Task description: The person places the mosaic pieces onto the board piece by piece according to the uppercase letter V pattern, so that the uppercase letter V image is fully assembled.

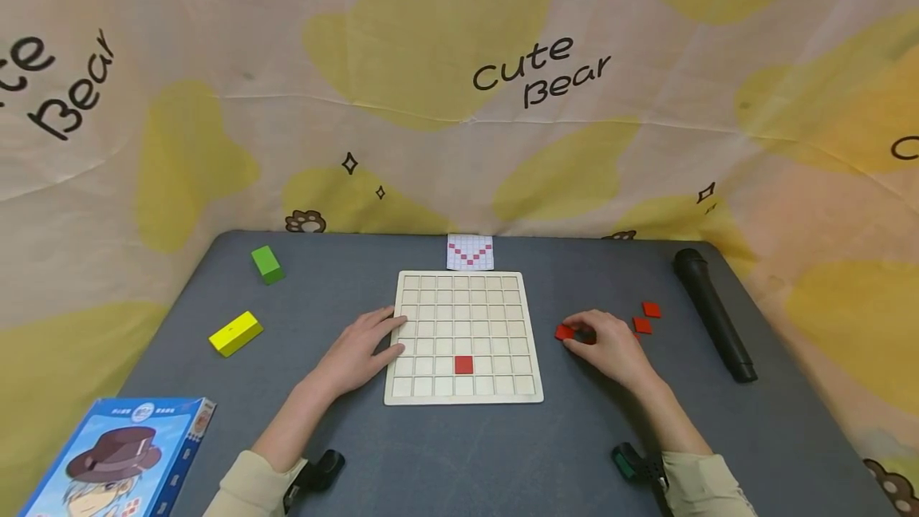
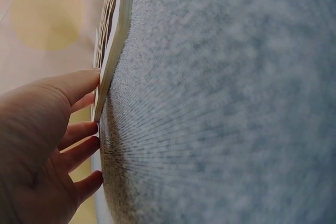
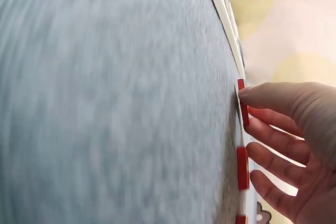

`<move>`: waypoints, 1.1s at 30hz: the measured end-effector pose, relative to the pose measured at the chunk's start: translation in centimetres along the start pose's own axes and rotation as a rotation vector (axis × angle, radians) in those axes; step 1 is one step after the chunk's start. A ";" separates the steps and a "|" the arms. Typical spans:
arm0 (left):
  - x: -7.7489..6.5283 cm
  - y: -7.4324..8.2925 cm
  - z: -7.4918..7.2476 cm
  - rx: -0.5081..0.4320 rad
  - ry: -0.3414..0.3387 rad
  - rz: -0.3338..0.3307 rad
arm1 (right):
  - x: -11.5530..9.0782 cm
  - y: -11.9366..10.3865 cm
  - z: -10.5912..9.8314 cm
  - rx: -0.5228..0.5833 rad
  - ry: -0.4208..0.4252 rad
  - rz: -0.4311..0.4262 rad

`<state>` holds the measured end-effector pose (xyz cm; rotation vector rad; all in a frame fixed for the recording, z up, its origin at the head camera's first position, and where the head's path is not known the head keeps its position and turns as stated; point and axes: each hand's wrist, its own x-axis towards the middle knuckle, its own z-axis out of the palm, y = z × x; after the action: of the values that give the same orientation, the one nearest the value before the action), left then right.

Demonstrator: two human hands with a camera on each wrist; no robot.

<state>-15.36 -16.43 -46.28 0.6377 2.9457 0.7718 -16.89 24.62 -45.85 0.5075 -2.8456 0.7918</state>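
A white gridded board (image 1: 463, 400) lies mid-table, with one red square tile (image 1: 463, 365) in a cell of its second row from the near edge. My left hand (image 1: 357, 351) rests at the board's left edge, thumb and fingertips on the rim, as the left wrist view also shows. To the right of the board, my right hand (image 1: 609, 345) pinches another red tile (image 1: 564, 333) between thumb and fingers, close over the table. In the right wrist view the thumb presses on this tile (image 3: 244, 114). Loose red tiles (image 1: 651, 309) lie just right of that hand.
Behind the board stands a small card (image 1: 470, 252) with a pink V-like pattern on a grid. A green block (image 1: 267, 265) and a yellow block (image 1: 235, 333) lie at left, above a blue box (image 1: 118, 453). A black microphone-shaped object (image 1: 714, 316) lies along the right side.
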 end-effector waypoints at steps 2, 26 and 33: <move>0.0 0.0 0.0 -0.004 0.001 0.000 | 0.1 -0.4 0.1 0.009 0.000 0.000; 0.0 -0.1 0.0 -0.022 -0.009 -0.001 | 3.8 -9.0 5.2 0.187 -0.105 -0.104; 0.0 0.0 0.0 -0.021 -0.015 -0.006 | 4.4 -11.2 6.5 0.170 -0.155 -0.165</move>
<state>-15.39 -16.43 -46.27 0.6302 2.9209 0.7927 -17.29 10.98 -45.10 0.8499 -2.8385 1.0088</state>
